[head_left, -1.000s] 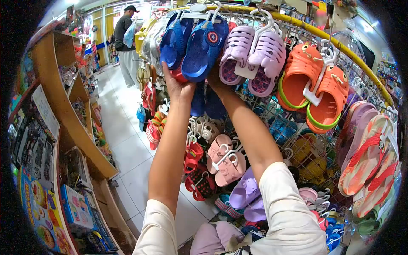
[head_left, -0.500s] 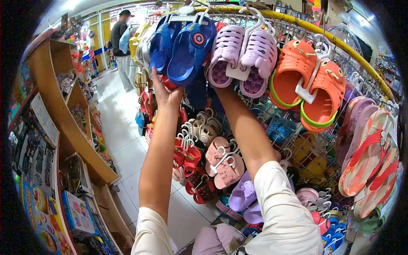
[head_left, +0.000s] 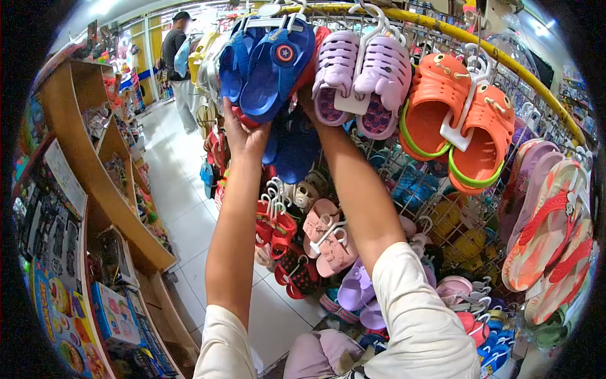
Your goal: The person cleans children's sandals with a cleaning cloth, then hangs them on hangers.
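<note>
A pair of blue slide sandals [head_left: 262, 95] with a round star-shield badge hangs from a white hanger at the top of the rack. My left hand [head_left: 245, 134] grips these sandals from below, its thumb up along their left edge and its other fingers hidden behind them. Red footwear [head_left: 251, 118] shows just above that palm. My right hand [head_left: 307, 104] reaches in between the blue pair and some lilac clogs [head_left: 382, 82]; its fingers are out of sight. Dark blue sandals [head_left: 295, 148] hang between my forearms.
Orange clogs [head_left: 476, 117] and patterned flip-flops [head_left: 543, 221] hang to the right below a yellow rail [head_left: 442, 28]. Pink sandals [head_left: 329, 243] and other footwear hang lower. Wooden shelves [head_left: 95, 145] line the left side of the tiled aisle [head_left: 183, 211]. A person [head_left: 178, 69] stands farther back.
The blue sandals have shifted slightly left and up, along with my left hand. More of the dark blue pair now shows below. My right hand stays behind the footwear.
</note>
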{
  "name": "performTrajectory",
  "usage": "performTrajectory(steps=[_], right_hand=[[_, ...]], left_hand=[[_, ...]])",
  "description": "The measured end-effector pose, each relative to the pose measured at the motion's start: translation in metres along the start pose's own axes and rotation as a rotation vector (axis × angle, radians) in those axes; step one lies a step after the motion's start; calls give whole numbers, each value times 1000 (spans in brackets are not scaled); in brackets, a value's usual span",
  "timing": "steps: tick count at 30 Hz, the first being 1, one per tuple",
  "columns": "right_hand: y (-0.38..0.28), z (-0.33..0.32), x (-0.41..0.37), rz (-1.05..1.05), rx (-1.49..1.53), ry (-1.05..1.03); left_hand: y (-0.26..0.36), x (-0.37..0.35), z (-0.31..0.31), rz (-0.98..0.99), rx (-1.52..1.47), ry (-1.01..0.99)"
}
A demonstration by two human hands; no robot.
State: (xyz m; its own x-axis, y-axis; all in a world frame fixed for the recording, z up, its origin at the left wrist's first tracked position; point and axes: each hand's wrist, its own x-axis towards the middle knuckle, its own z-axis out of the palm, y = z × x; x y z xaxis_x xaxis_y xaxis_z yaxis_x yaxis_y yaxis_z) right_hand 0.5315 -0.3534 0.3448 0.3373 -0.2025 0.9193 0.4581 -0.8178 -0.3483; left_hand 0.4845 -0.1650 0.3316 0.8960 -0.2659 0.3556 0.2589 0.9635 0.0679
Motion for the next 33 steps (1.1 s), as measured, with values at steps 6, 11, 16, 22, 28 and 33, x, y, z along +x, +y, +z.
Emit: performTrajectory(steps=[6,11,16,22,28,33], right_hand=[[23,-19,-7,50,-26,22],[10,-8,-2,23,-20,30],[-33,10,2,-23,4,-10],[-86,37,4,12,-39,-67],[-106,33,13,64,-109,-129],[-111,13,40,119,-172,-220]], left_hand=[[11,-1,8,-4,14,22],[22,4,7,-63,-18,36],[27,12,9,-13,6,49],[30,6,19,10,60,114],[43,17,19,-7,124,101],[48,22,26,-46,118,185]])
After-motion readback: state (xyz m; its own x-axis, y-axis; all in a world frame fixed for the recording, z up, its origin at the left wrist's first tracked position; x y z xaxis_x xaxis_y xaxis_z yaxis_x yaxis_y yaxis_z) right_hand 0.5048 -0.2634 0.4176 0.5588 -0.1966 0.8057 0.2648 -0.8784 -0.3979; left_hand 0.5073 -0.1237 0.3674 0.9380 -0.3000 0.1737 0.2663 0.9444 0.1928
